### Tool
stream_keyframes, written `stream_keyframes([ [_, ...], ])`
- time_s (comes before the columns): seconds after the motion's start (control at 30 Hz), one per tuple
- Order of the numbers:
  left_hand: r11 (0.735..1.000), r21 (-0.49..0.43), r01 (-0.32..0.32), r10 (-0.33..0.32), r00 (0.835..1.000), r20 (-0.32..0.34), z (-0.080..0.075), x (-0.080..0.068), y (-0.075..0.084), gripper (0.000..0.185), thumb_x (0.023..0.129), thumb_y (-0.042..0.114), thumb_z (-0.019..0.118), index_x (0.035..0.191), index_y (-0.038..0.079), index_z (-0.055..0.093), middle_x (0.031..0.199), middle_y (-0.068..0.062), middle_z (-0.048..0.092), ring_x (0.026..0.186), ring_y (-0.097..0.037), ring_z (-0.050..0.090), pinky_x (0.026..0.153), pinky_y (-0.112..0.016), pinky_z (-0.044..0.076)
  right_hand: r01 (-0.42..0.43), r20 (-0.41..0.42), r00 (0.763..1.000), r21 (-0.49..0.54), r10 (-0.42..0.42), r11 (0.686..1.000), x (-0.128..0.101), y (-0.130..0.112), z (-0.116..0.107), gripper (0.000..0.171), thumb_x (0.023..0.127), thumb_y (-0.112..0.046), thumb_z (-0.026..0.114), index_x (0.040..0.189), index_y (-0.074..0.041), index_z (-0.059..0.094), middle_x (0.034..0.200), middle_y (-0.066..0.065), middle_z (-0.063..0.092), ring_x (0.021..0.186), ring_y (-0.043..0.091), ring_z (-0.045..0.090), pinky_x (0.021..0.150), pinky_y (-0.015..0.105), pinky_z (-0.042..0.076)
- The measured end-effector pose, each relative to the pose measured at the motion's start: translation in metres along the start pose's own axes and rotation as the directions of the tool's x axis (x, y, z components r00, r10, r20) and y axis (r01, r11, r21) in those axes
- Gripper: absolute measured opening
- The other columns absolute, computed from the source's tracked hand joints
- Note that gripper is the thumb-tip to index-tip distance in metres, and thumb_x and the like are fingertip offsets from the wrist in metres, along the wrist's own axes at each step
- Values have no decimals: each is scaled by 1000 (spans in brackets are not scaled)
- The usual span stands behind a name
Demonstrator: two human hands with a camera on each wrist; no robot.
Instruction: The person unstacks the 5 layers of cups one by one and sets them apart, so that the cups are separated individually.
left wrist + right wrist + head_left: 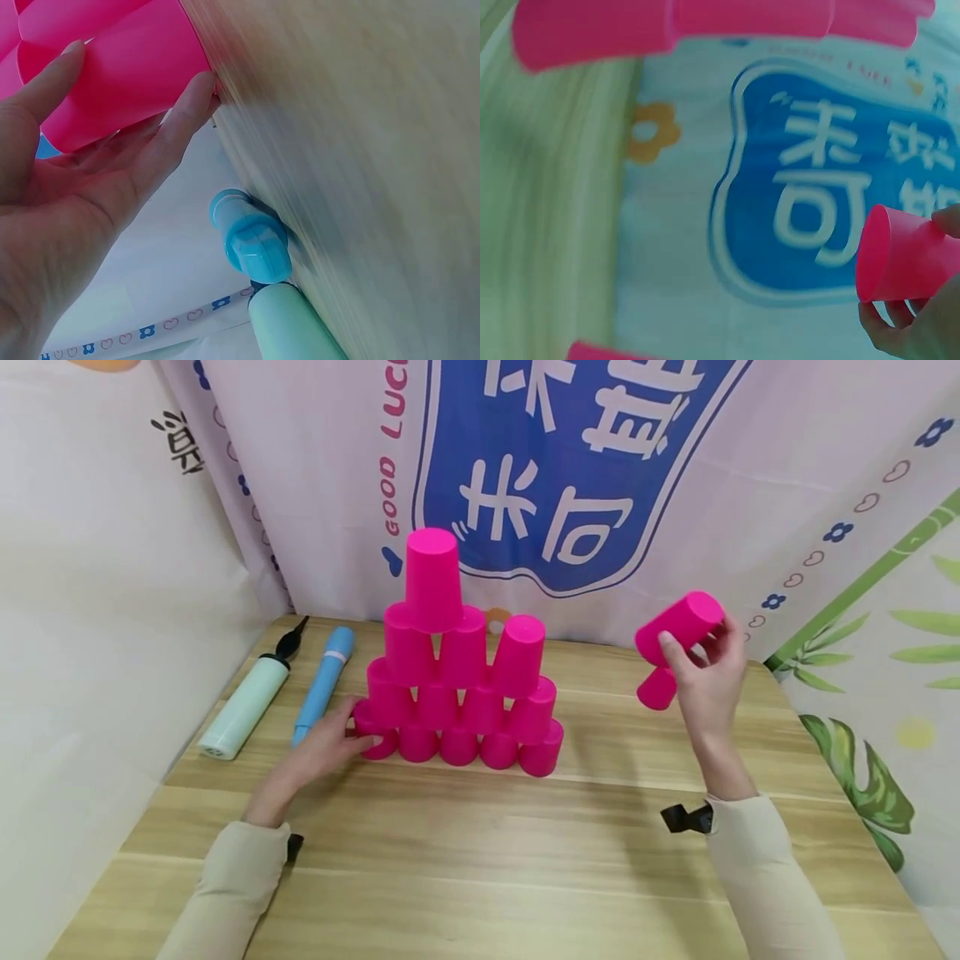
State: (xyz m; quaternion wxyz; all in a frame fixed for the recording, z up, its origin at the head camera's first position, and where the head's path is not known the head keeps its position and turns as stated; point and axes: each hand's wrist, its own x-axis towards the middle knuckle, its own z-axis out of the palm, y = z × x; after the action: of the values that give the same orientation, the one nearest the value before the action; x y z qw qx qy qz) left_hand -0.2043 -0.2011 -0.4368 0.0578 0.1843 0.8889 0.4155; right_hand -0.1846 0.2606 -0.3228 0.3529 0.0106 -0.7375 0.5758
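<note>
Upside-down bright pink cups are stacked as a pyramid (458, 745) on the wooden table, with a single cup (433, 578) on top toward the left. My left hand (330, 745) holds the cup at the bottom left corner (139, 79), thumb on one side and fingers on the other. Up in the air to the right of the pyramid, my right hand (708, 681) grips another pink cup (681, 628) between thumb and fingers. That cup is tilted, its open mouth toward the left in the right wrist view. Below it, one more pink cup (657, 690) shows partly behind the hand.
A mint-green hand pump (246, 706) with a black nozzle lies at the table's left side. Beside it is a light blue tube-shaped object (324, 681), close to my left hand. A printed cloth (330, 485) hangs behind the table (465, 852), and further cloth walls stand on both sides.
</note>
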Motion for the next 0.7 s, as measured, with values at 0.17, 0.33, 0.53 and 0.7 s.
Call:
stream_keyframes([
  [0.17,1000,6,2,-3,1000,3,0,-1,-1,54,93,15,65,134,-4,36,125,-25,55,113,-38,57,91,-48,52,-36,-127,992,-99,23,994,6,50,-29,59,86,-13,71,138,-17,43,126,2,55,111,17,53,90,30,51],
  [0.33,1000,13,7,-7,1000,14,-2,-2,0,55,94,17,64,135,-3,36,125,-25,55,113,-38,57,92,-49,51,-116,-221,972,-149,81,982,9,82,-51,60,86,-14,71,138,-19,41,128,1,53,112,15,52,91,29,51],
  [0.53,999,13,35,-35,999,29,-2,-2,0,56,94,19,64,137,-2,34,127,-25,55,112,-39,58,91,-48,52,-285,-263,939,-236,221,929,13,109,-66,62,87,-22,70,138,-22,35,134,2,49,116,16,49,96,29,48],
  [0.7,1000,17,21,-22,999,35,-2,-1,0,55,94,16,63,137,-3,34,127,-25,55,111,-38,58,92,-48,51,-392,-235,913,-291,332,873,21,129,-72,66,87,-22,69,140,-18,30,135,8,46,118,19,48,99,29,47],
])
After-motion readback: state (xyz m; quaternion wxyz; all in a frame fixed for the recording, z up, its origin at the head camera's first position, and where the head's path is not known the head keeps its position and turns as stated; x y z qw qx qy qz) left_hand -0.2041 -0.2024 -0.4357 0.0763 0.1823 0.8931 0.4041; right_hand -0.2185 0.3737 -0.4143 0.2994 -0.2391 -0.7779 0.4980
